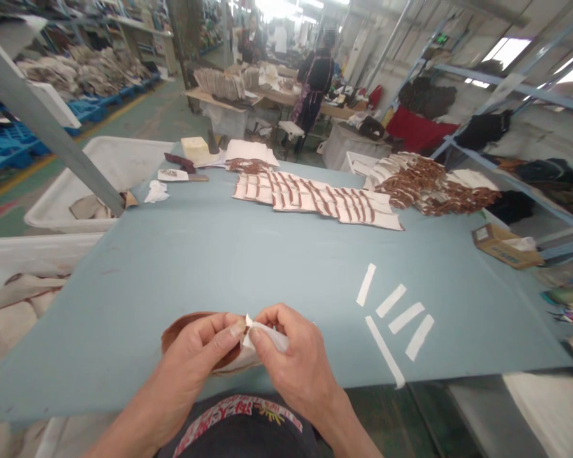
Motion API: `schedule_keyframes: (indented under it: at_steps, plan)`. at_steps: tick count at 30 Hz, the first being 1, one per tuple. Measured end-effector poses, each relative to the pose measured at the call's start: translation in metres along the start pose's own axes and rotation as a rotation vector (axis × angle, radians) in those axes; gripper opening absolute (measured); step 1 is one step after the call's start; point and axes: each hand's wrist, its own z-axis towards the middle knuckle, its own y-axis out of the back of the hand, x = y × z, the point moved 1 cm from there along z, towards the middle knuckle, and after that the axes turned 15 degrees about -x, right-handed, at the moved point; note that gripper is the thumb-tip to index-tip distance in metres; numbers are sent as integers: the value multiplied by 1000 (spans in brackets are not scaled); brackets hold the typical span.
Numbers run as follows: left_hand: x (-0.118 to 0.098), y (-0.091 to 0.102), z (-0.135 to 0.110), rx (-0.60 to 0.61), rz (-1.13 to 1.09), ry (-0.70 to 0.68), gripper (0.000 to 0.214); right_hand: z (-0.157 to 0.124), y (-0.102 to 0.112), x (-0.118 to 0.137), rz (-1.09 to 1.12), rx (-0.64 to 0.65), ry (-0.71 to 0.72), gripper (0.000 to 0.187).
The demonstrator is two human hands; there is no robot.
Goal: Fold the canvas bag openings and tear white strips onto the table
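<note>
The left hand [203, 343] had its thumb and fingers pinched on the edge of a brown-and-cream fabric piece [173, 329], a soft, curved thing that bulged out beyond and below that hand. The right hand [296, 346], just beside it, was clamped on a smooth white strip [277, 338] at the same edge. Fingers hid the join, and much of the piece lay covered by the left hand. Under both spread a smooth blue-green table [291, 267]. To the right of the right hand lay flat, straight-edged pale strips [413, 318], the longest reaching the table's near edge. Farther ahead of the hands, cream panels [310, 196] with brown bands overlapped in a row; right of them rose a ruffled fabric heap [424, 181]. Well beyond, a person in dark clothing [318, 76] stood, blurred. A white bin [52, 207], left of the left hand, was partly hidden by the table.
</note>
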Motion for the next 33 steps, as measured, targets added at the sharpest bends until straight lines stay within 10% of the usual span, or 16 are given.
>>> schedule_keyframes:
  at_steps: [7,15,21,33]
  plan:
    - [-5,-3,-6,-15,138,-209,26,1,1,2,147,89,-148,16]
    - [-2,-12,-15,-155,198,-337,13,14,2,-11,570,468,-452,53]
    - [-7,2,-11,124,189,-228,31,13,3,-13,482,430,-427,48]
    - [3,-9,-18,-152,248,-329,18,0,-1,-12,597,487,-474,55]
